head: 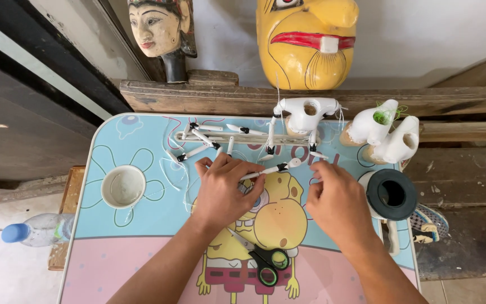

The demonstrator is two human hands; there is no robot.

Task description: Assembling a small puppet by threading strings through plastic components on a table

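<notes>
White jointed stick [271,169] lies at the tabletop's [142,247] centre, left hand [223,191] fingers pinching it steady; right hand [338,202] fingers, at 3 o'clock, curl near its tip, grip unclear; scissors [262,262] wait at 6 o'clock

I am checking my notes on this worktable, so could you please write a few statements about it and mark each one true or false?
1. The left hand holds a thin white rod with a black band. True.
2. The scissors are in the right hand. False: they lie on the table, between the forearms.
3. The white cup stands left of the left hand. True.
4. The black spool sits at the table's left edge. False: it is at the right edge, beside the right hand.
5. The plastic bottle stands upright on the table. False: it lies on its side, off the table's left edge.
</notes>
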